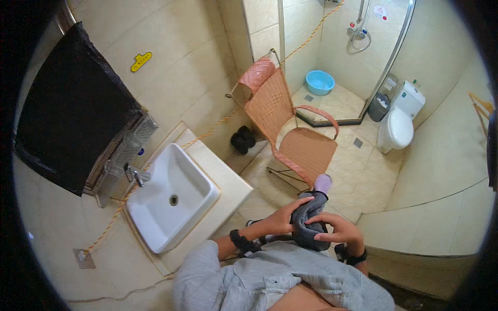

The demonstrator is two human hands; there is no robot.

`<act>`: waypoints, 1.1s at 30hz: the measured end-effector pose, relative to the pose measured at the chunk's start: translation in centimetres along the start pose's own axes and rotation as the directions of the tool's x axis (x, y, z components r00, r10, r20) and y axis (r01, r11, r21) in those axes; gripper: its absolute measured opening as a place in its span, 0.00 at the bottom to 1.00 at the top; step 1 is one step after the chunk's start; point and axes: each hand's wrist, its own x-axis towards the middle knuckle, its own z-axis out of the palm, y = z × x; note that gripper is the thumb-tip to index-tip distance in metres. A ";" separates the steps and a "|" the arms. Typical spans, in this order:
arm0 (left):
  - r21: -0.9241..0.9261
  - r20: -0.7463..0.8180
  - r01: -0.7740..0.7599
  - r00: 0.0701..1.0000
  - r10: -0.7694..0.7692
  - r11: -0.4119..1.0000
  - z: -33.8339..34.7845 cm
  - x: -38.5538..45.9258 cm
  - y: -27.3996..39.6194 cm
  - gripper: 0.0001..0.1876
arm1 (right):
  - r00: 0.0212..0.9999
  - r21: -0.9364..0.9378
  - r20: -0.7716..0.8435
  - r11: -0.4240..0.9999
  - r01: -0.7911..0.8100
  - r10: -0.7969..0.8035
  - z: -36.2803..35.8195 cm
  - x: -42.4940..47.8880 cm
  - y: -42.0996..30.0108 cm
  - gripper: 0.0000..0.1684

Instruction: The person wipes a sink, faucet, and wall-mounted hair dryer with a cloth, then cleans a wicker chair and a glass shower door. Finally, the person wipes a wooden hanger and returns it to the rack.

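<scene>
In the lower middle, a bunched dark grey trouser leg with a black-edged cuff surrounds my raised lower leg. A lilac sock covers the foot beyond the cuff, beside the front edge of the woven chair; whether the foot rests on the seat is unclear. My left hand grips the cloth from the left, its fingers reaching over toward the cuff. From the right, my right hand holds a fold of the same cloth between thumb and fingers. Both wrists wear black bands.
A white washbasin on a tiled counter stands at left. An orange twisted cord runs from a wall socket past the tap and chair. Dark shoes, a blue basin, a bin and a toilet lie beyond.
</scene>
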 end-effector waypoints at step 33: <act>-0.328 -0.734 -0.905 0.425 0.530 0.272 -2.6 29.2 16.4 0.29 | 0.598 0.301 -0.650 0.881 -0.365 0.470 -21.3 5.5 13.6 0.18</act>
